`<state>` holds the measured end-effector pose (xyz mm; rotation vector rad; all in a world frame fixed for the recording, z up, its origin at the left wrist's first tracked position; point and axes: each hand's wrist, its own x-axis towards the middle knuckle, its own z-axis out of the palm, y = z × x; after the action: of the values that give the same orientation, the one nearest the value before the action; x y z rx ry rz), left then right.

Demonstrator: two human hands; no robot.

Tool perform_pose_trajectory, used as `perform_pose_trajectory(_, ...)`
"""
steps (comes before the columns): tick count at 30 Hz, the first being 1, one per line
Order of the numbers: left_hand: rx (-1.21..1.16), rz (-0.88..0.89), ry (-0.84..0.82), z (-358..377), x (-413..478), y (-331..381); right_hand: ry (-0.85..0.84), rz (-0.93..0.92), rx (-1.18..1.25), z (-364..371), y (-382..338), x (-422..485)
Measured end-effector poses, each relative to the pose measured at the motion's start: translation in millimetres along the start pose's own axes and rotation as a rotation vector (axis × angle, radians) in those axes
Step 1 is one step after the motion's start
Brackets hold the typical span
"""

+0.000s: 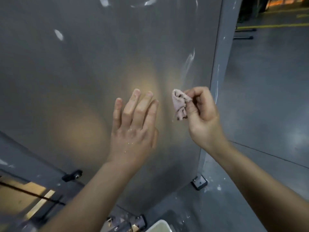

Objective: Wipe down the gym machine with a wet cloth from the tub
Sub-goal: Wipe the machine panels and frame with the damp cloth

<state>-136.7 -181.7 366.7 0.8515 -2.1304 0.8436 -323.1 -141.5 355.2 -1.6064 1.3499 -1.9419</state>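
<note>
Right at the bottom edge you can just see the corner of a white plastic tub (160, 226) sitting on the floor, with only a bit of it in shot. Both bare forearms reach up from there.

The left hand (135, 124) is flat and relaxed with its fingers straight and a little spread. It's held up against the big smooth grey panel of the gym machine (83, 64), and there are a few water drops on the back of it. I honestly can't tell if the palm is pressing on the panel or just shy of it.

The right hand (202, 114) is just beside it, and the two aren't touching. Its thumb and curled fingers pinch a small, scrunched-up pale pink cloth (179, 104), which hangs right in front of the panel near its right edge. I can't tell if the cloth touches the panel either.

The panel has white smears and streaks on it, mostly up top and along the right side. A black bolted foot (199, 182) sits at its bottom corner.

Further back there's a shiny grey concrete floor (267, 97) with yellow painted lines (267, 25) in the distance.
</note>
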Motion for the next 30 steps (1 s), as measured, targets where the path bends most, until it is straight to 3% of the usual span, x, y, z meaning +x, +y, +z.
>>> perform_pose_trajectory(6, -0.39, -0.105, -0.17, -40, 14, 6, -0.163, 0.322, 0.29, -12, -14, -9)
perform_pose_trajectory(10, -0.751, -0.365, -0.52, -62, 33, 17, -0.232, 0.488, 0.446, -24, -33, -10)
perform_pose_trajectory(12, -0.828, -0.502, -0.621, -67, 44, 24, -0.214, 0.529, 0.379, -31, -46, -8)
perform_pose_trajectory(17, -1.021, -1.07, -0.874, -87, 89, 33, -0.123, 0.545, -0.018, -47, -79, -9)
perform_pose_trajectory(21, -0.972, -1.229, -0.954, -104, 124, 37, -0.156, 0.563, -0.037, -51, -108, -13)
perform_pose_trajectory(27, -1.063, -1.094, -1.138, -123, 168, 21, 0.002, 0.719, 0.06, -43, -122, 11)
perform_pose_trajectory(28, -0.993, -0.951, -1.15, -125, 170, 16, 0.051, 0.744, 0.083, -41, -121, 17)
perform_pose_trajectory(30, -0.734, -0.447, -1.052, -128, 170, 2, 0.222, 0.798, 0.141, -35, -114, 30)
